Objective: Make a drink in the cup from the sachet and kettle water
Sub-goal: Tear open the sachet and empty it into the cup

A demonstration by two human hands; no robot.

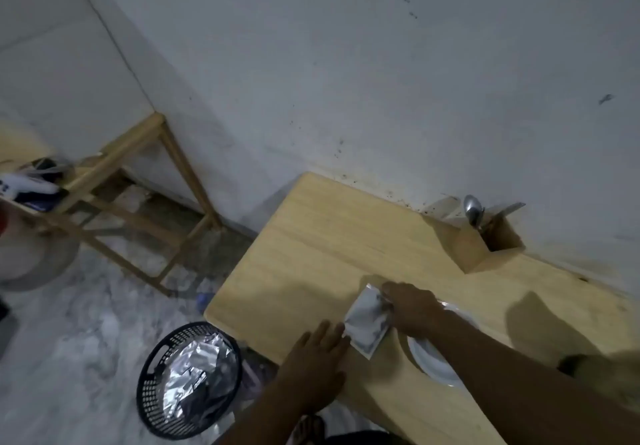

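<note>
A silver sachet [366, 325] is held just above the wooden table [322, 247], near its front edge. My right hand [412, 308] pinches the sachet's far top corner. My left hand [317, 365] touches the sachet's near lower edge with its fingertips, fingers apart. A white cup or saucer [433, 358] sits under my right forearm, mostly hidden. No kettle is in view.
A wooden holder [485, 247] with a spoon [472, 211] and a knife stands at the wall. A black basket [188, 379] holding foil wrappers sits on the floor left of the table. A wooden rack [138, 181] stands further left.
</note>
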